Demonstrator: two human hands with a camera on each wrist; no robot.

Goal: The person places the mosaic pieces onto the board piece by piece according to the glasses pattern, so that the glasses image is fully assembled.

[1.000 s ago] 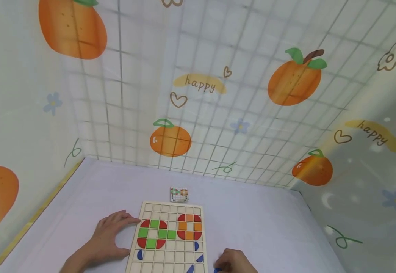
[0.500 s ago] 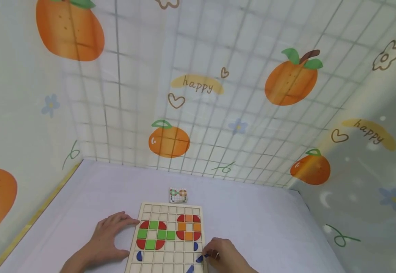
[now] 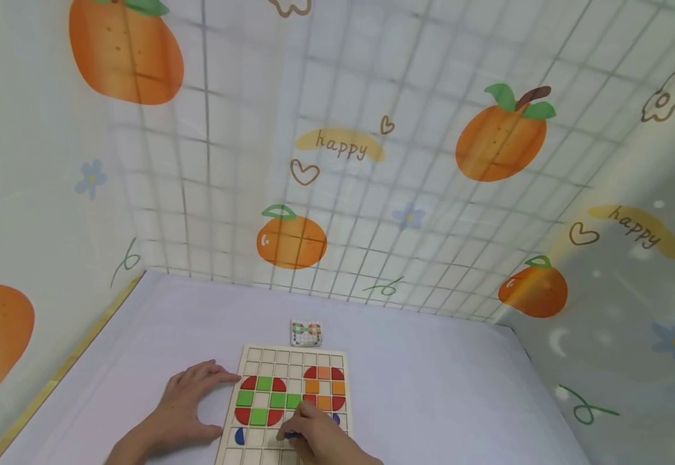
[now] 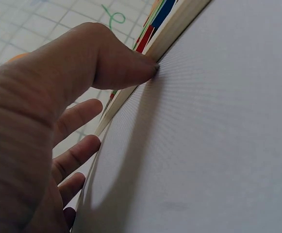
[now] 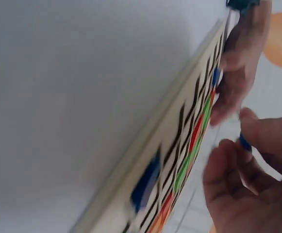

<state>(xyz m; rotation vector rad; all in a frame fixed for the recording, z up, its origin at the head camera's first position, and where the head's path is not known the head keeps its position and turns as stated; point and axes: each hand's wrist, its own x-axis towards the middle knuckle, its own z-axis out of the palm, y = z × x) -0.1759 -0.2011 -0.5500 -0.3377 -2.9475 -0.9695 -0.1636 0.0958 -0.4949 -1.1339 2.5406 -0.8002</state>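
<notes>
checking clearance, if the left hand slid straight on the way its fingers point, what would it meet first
The left hand points right, its fingertips already at the wooden board's left edge. It would push into the board at once; the red and green tiles lie just past.

- The wooden grid board (image 3: 290,403) lies on the table (image 3: 442,387).
- A small card (image 3: 305,333) lies at its 12 o'clock.
- The left hand (image 3: 188,403) rests at its 9 o'clock.
- The right hand (image 3: 320,439) sits over its near part.

A home play corner: orange-print curtain walls (image 3: 337,161) around a white table (image 3: 442,387)
</notes>
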